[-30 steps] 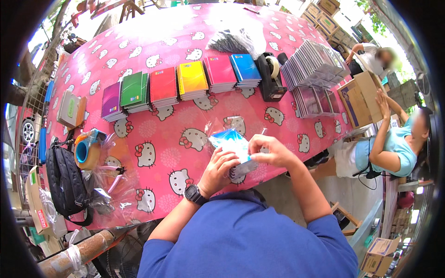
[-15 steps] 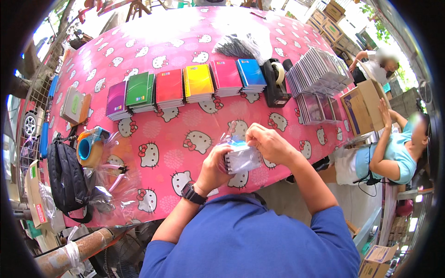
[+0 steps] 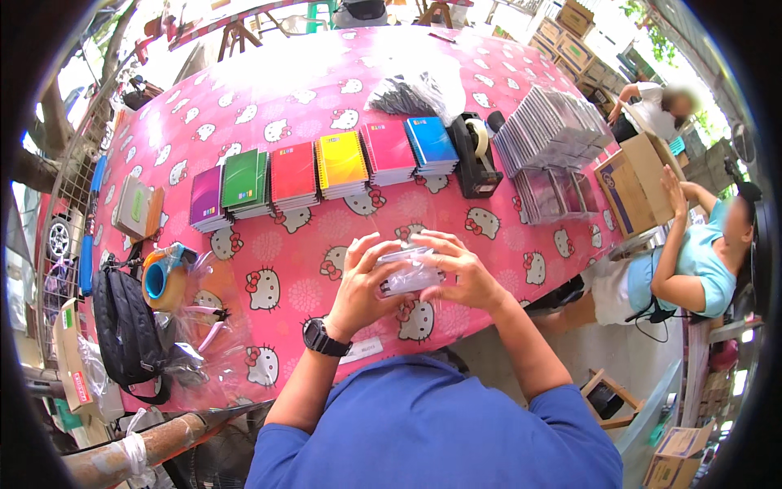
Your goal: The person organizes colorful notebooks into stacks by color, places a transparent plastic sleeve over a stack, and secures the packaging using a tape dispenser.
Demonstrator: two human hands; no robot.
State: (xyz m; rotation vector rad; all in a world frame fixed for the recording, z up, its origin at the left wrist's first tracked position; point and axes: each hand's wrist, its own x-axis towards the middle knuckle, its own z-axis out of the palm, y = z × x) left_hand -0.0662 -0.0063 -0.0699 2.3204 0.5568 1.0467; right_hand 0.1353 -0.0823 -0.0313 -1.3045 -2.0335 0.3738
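Right hand (image 3: pixel 470 279) has been spread from its pinch: a small, pale rectangular packet in clear plastic (image 3: pixel 411 276) is now gripped between it and the curled left hand (image 3: pixel 361 281), over the pink, cat-printed bench (image 3: pixel 326 230). If squeezed unevenly, the packet could be dropped.

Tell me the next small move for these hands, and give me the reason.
Probably have the right hand smooth the clear plastic over the small pack while the left hand steadies it: both hands hold it from either side, and the plastic looks wrinkled.
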